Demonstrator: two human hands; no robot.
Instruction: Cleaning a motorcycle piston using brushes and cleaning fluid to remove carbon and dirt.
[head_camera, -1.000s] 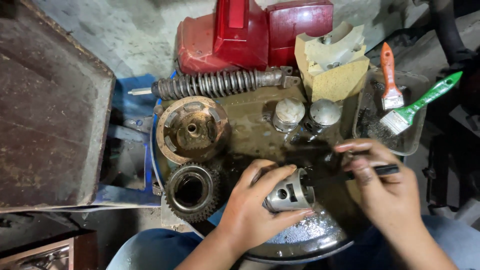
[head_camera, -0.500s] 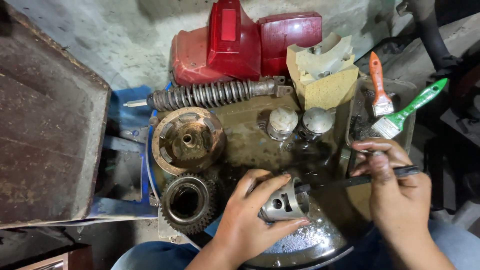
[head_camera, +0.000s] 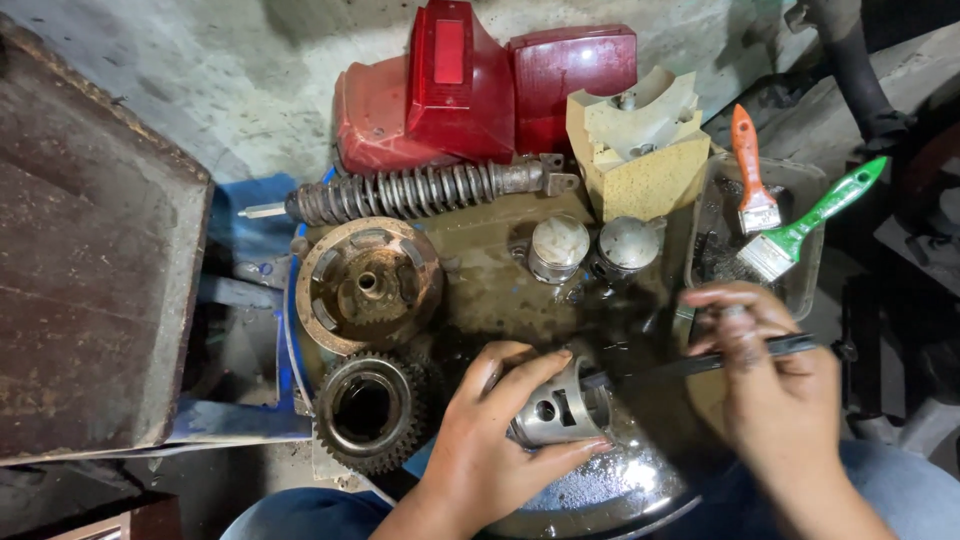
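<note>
The piston (head_camera: 560, 408) is a grey metal cylinder, lying on its side with its open skirt toward the right and a round pin hole visible in its wall. The slender black tool (head_camera: 700, 362) lies nearly horizontal, its left tip at the piston's open end.

Head camera, looking steeply down at close range

The single view hangs just above the left hand (head_camera: 490, 450) and right hand (head_camera: 775, 385); parts lie beyond the fingertips toward the top edge, the person's knees beneath the wrists at the bottom.
</note>
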